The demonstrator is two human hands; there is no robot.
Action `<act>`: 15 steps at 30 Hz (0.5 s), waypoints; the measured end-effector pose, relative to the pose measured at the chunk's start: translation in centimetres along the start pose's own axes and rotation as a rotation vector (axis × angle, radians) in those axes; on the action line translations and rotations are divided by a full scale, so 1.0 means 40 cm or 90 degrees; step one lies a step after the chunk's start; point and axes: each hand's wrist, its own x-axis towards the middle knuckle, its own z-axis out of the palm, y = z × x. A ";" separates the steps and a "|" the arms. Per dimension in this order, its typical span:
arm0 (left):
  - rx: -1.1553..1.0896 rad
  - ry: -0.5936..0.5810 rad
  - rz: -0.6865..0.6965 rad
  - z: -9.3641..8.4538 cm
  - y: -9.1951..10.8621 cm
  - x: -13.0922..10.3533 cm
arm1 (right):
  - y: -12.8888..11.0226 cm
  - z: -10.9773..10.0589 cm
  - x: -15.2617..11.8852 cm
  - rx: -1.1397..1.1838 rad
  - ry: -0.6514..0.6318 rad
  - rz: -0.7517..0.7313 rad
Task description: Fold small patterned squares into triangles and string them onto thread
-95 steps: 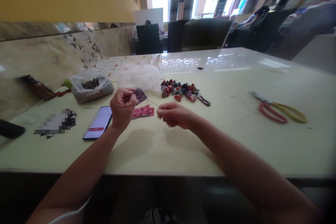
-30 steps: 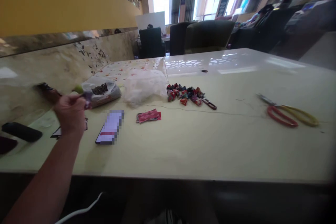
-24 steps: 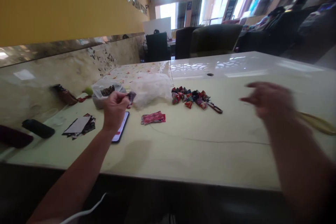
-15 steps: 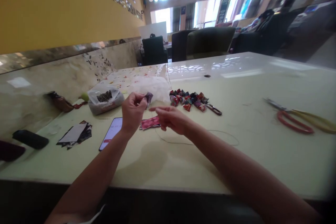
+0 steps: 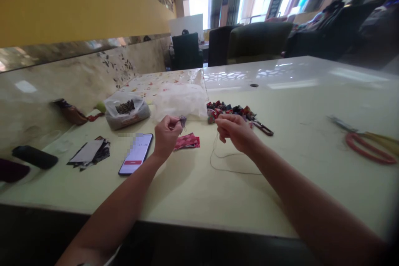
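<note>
Left hand and right hand at work above a pale table (image 5: 174,212). My left hand (image 5: 167,136) pinches a small piece of purple cloth (image 5: 183,122) between thumb and fingers, just above some red cloth strips (image 5: 188,141). My right hand (image 5: 234,131), to the right of the cloth and apart from it, has its fingertips pressed together; what they grip is too small to tell. A thin thread (image 5: 215,167) hangs below this hand and curves over the tabletop toward my forearm. Behind my right hand lie a heap of cloth bundles (image 5: 231,109) and small snips (image 5: 269,133); farther right, scissors (image 5: 354,135). Left of my left hand are a phone (image 5: 136,156), a stack of cloth pieces (image 5: 89,153) and an open plastic bag (image 5: 126,120).
</note>
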 end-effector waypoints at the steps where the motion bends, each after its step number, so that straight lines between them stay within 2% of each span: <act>1: -0.012 -0.003 -0.014 0.003 0.002 -0.004 | 0.002 0.004 -0.001 -0.073 0.016 -0.021; 5: -0.058 -0.039 -0.046 0.024 0.017 -0.036 | 0.021 0.048 -0.019 -0.263 0.027 -0.062; 9: -0.153 -0.136 -0.133 0.043 0.040 -0.075 | 0.043 0.089 -0.033 -0.344 0.048 -0.089; 12: -0.220 -0.187 -0.203 0.049 0.050 -0.089 | 0.051 0.093 -0.031 -0.359 0.061 -0.102; 15: -0.220 -0.143 -0.210 0.048 0.047 -0.086 | 0.049 0.089 -0.028 -0.258 0.050 -0.011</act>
